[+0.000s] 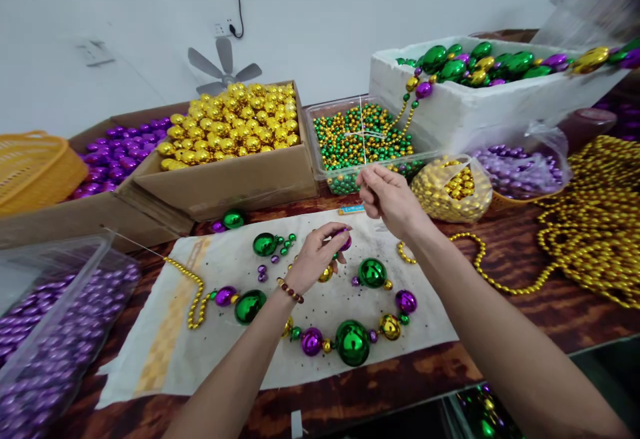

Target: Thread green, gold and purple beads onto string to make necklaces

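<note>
My right hand [389,200] is raised over the cloth's far side, its fingers pinched on a thin white string [363,129] that stands up above them. Lower and to the left, my left hand [316,252] has its thumb and fingers closed on a shiny purple bead [345,239]. A gold bead [326,273] shows just under that hand. Around both hands curves a bead strand, with a large green bead [353,343], a purple bead [312,341] and a gold bead [390,326]. Its left end is a gold bead chain [197,302]. My left forearm hides part of the strand.
A white cloth [195,372] covers the table's middle. Behind it stand a cardboard box [235,182] of gold beads, a clear tub [327,175] of small beads and a white foam box [425,105]. Purple beads fill a tub [65,345] at left; gold chains [595,225] lie right.
</note>
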A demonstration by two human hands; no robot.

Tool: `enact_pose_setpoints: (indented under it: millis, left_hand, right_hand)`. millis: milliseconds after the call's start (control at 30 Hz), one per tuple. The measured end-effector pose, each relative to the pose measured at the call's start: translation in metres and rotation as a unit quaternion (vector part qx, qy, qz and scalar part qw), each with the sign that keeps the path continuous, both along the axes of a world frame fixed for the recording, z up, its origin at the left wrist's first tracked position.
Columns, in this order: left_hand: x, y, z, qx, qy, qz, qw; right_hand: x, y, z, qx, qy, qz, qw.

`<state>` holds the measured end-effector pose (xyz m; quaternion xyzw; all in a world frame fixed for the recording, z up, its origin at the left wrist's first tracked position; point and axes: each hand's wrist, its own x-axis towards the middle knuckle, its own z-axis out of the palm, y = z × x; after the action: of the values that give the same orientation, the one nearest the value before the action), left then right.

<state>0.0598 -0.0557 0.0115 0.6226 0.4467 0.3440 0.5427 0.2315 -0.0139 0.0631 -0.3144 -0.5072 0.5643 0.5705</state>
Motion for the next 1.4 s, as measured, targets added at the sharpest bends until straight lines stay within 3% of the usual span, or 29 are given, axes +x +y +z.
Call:
enact_pose_setpoints:
  millis: [100, 300, 467, 567, 667, 767, 833, 1000, 1100, 1167, 1233, 1300, 1400]
  left_hand:
    - [0.007, -0.001, -0.01, -0.001, -0.011, 0.011, 1.0]
    - [0.033, -0.007, -0.026, -0.02, -0.062, 0.026, 0.998]
    - [0.05, -0.013, -0.035, -0.06, -0.177, 0.057, 0.981]
    - [0.047, -0.016, -0.043, -0.047, -0.15, 0.095, 0.983]
    - [0.034, -0.017, -0.049, 0.025, -0.014, 0.11, 0.994]
    - [0.019, -0.02, -0.048, 0.109, 0.103, 0.109, 0.983]
    - [0.011, -0.024, -0.045, 0.12, 0.139, 0.111, 0.977]
    - [0.007, -0.035, -0.035, -0.033, 0.041, 0.091, 0.994]
    - [0.01, -0.043, -0.034, -0.127, -0.068, 0.085, 0.986]
    - [0.009, -0.046, -0.036, -0.151, -0.074, 0.094, 0.981]
    - [0.003, -0.048, -0.038, -0.123, 0.002, 0.093, 0.988]
    - [-0.007, -0.048, -0.039, -0.035, 0.116, 0.084, 0.989]
    - [-0.024, -0.047, -0.038, 0.106, 0.252, 0.073, 0.959]
  right_hand:
    - [0.01, 0.003, 0.028, 0.016, 0.02, -0.001, 1.0]
    - [0.032, 0.002, 0.095, 0.083, 0.052, -0.086, 0.991]
    - [0.044, -0.003, 0.124, 0.13, 0.065, -0.116, 0.983]
    - [0.048, -0.004, 0.129, 0.143, 0.059, -0.128, 0.98]
    - [0.047, -0.003, 0.125, 0.143, 0.041, -0.109, 0.983]
    - [0.046, -0.003, 0.12, 0.154, 0.038, -0.103, 0.982]
    - [0.046, -0.004, 0.119, 0.158, 0.032, -0.106, 0.981]
    - [0.047, -0.007, 0.124, 0.169, 0.003, -0.128, 0.977]
    - [0.045, -0.009, 0.125, 0.177, -0.002, -0.123, 0.976]
    - [0.042, -0.011, 0.124, 0.18, -0.012, -0.101, 0.978]
    - [0.038, -0.014, 0.121, 0.185, -0.031, -0.076, 0.979]
    - [0.034, -0.018, 0.119, 0.185, -0.055, -0.052, 0.98]
    - [0.029, -0.021, 0.117, 0.185, -0.082, -0.026, 0.979]
